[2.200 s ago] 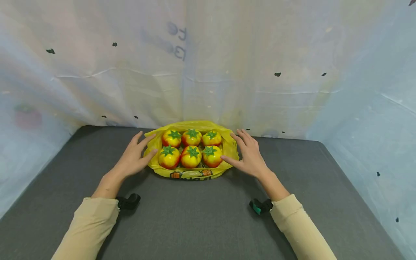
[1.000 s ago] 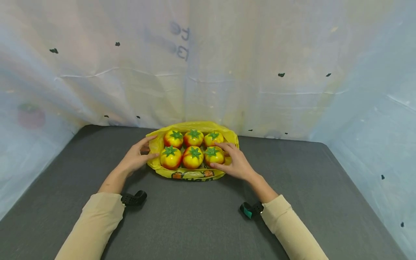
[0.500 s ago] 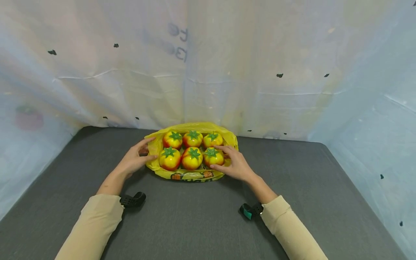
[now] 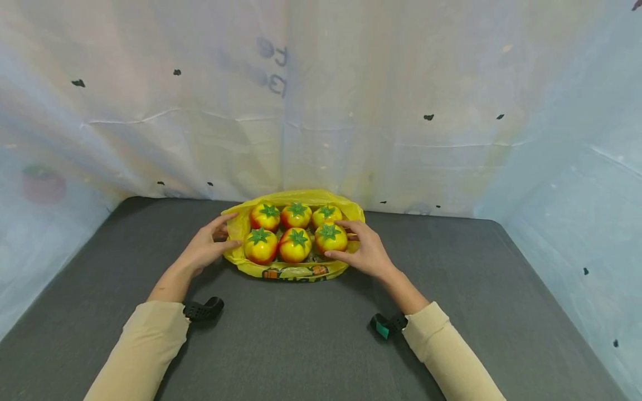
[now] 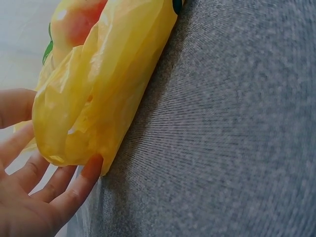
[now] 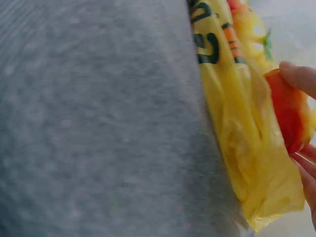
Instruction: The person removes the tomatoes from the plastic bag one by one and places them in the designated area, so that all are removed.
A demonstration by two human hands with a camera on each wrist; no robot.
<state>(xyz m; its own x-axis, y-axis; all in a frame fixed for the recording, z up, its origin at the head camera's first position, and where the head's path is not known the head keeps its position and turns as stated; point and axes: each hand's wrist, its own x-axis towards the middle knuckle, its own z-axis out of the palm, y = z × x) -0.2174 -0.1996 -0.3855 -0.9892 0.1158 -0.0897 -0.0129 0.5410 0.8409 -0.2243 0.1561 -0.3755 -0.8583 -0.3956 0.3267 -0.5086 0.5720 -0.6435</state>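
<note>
Slightly raised since moments earlier, one tomato [image 4: 331, 239] sat pinched between fingers of the right hand [image 4: 368, 253] as the left hand [image 4: 204, 245] gripped the yellow bag [image 4: 296, 272], an apparent removal next calling for a clean lift.

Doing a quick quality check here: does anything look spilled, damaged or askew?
Nothing looks spilled or damaged. The front-right fruit sits slightly out of line with its row in the yellow bag, but the right hand is pinching it.
</note>
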